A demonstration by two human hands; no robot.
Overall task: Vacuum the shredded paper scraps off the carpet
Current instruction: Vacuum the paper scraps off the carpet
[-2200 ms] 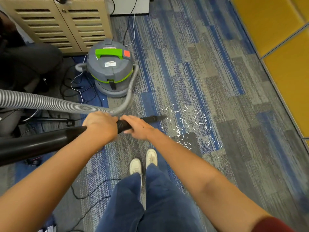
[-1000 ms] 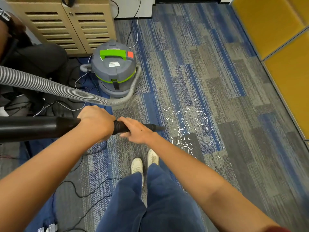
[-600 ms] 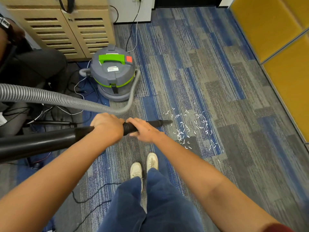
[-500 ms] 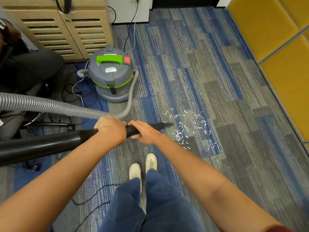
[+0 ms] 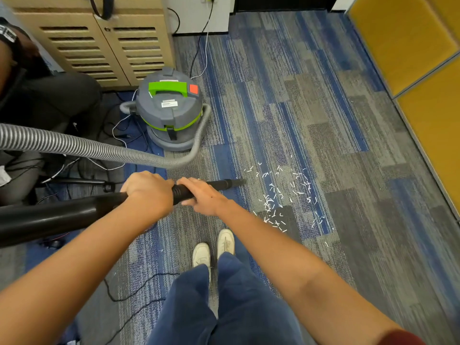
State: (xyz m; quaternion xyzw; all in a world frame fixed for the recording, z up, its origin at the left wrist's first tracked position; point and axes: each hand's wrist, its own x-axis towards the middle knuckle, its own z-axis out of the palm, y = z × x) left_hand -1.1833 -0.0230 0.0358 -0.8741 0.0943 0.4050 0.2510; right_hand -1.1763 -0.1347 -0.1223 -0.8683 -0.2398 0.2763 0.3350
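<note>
- The left hand (image 5: 149, 190) grips the black vacuum wand (image 5: 74, 212), fingers wrapped round it.
- The right hand (image 5: 201, 195) holds the wand just ahead of the left, fingers curled over the top.
- The paper scraps (image 5: 281, 195) lie scattered on the carpet (image 5: 348, 158) to the right of both hands, just beyond the nozzle tip (image 5: 239, 181).

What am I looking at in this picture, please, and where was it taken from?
It comes from a camera worn on a person's head, looking down past their own arms; there is no robot. The left hand and right hand both grip a long black plastic vacuum wand. Its narrow tip points toward the white shredded paper scraps scattered on the blue-and-grey striped carpet. A ribbed grey hose leads from the grey canister vacuum with a green handle and leaves the picture on the left. The person's white shoes show below.
</note>
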